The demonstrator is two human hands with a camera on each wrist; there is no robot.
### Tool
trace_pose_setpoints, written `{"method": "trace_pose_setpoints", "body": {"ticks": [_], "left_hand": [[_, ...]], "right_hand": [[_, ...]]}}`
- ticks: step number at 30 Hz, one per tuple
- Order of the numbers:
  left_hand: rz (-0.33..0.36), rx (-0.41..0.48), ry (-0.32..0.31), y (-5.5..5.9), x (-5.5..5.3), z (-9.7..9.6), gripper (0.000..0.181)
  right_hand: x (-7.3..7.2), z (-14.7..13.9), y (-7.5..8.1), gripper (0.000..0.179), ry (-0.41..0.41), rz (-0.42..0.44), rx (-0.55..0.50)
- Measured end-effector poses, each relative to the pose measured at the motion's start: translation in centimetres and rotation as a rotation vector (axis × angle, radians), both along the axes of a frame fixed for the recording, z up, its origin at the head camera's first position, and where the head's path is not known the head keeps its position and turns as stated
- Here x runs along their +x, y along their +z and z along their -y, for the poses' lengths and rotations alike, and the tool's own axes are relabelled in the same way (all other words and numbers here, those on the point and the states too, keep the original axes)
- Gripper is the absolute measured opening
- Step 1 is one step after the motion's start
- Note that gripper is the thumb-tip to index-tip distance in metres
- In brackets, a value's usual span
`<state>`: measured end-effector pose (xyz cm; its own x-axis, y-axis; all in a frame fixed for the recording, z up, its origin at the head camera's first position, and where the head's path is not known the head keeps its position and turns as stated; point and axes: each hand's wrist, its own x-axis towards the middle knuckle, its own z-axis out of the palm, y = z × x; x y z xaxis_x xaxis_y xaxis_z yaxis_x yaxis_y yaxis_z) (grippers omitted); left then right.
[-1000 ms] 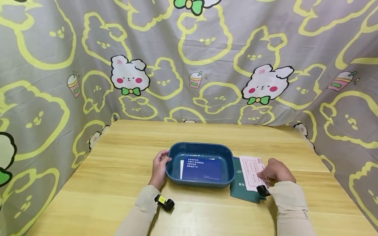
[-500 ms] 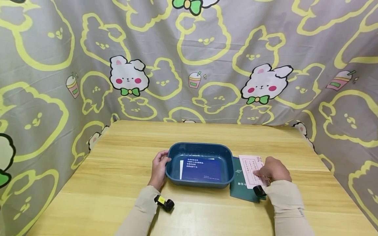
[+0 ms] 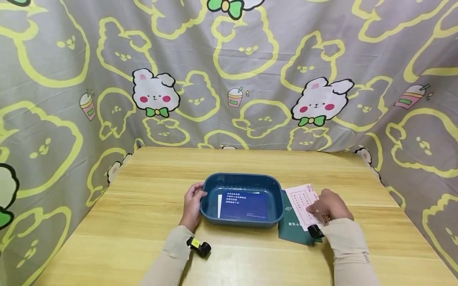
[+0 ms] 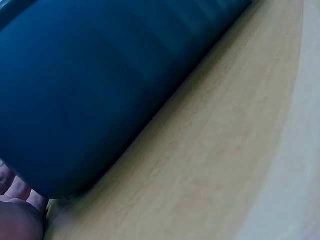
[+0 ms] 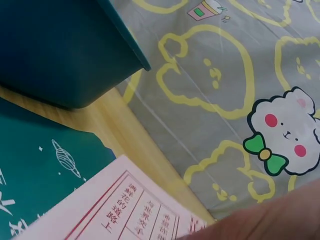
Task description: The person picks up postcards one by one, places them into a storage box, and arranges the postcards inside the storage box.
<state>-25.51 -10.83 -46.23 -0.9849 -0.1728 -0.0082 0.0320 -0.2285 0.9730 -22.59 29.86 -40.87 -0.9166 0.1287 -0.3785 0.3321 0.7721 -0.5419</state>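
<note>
Left hand point(image 3: 193, 203) grips the dark blue plastic tub point(image 3: 241, 179); right hand point(image 3: 329, 205) pinches a pink printed card point(image 3: 303, 200), its fingers mostly hidden at centre right.

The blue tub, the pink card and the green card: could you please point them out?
blue tub point(image 3: 241, 177): head view, far rim.
pink card point(image 3: 300, 200): head view, printed face.
green card point(image 3: 291, 228): head view, bare near-left part.

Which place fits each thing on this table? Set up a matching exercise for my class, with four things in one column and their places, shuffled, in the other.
Things:
1. blue card
2. pink card
3. green card
4. left hand

Places:
A. at the tub's left rim
B. flat inside the blue tub
C. on the table under the pink card
D. under the right hand

Pairs: 1-B, 2-D, 3-C, 4-A
</note>
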Motion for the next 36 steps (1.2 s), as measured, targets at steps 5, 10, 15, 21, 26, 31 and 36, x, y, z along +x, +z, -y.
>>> {"method": "trace_pose_setpoints", "body": {"ticks": [5, 10, 15, 21, 26, 31, 36], "left_hand": [[-0.008, 0.005, 0.004, 0.1, 0.0, -0.1, 0.034], [-0.010, 0.008, 0.004, 0.1, 0.1, -0.1, 0.034], [-0.011, 0.021, 0.000, 0.0, 0.0, -0.1, 0.034], [-0.016, 0.035, 0.005, -0.1, 0.0, -0.1, 0.034], [-0.016, 0.030, 0.005, -0.1, -0.1, -0.1, 0.034], [-0.017, 0.028, 0.003, -0.1, -0.1, -0.1, 0.034], [-0.009, 0.018, 0.007, 0.0, -0.1, -0.1, 0.034]], "right_hand": [[-0.3, 0.0, -0.5, 0.023, 0.000, -0.049, -0.067], [-0.4, 0.0, -0.5, 0.037, -0.007, -0.078, -0.089], [-0.5, -0.2, -0.5, 0.046, -0.002, -0.159, -0.072], [-0.4, -0.4, -0.2, 0.042, -0.028, -0.199, -0.079], [-0.4, -0.5, 0.0, 0.044, -0.053, -0.221, -0.083], [-0.3, -0.6, 0.3, 0.047, -0.067, -0.245, -0.084], [-0.4, -0.4, 0.5, 0.047, -0.081, -0.266, -0.089]]}}
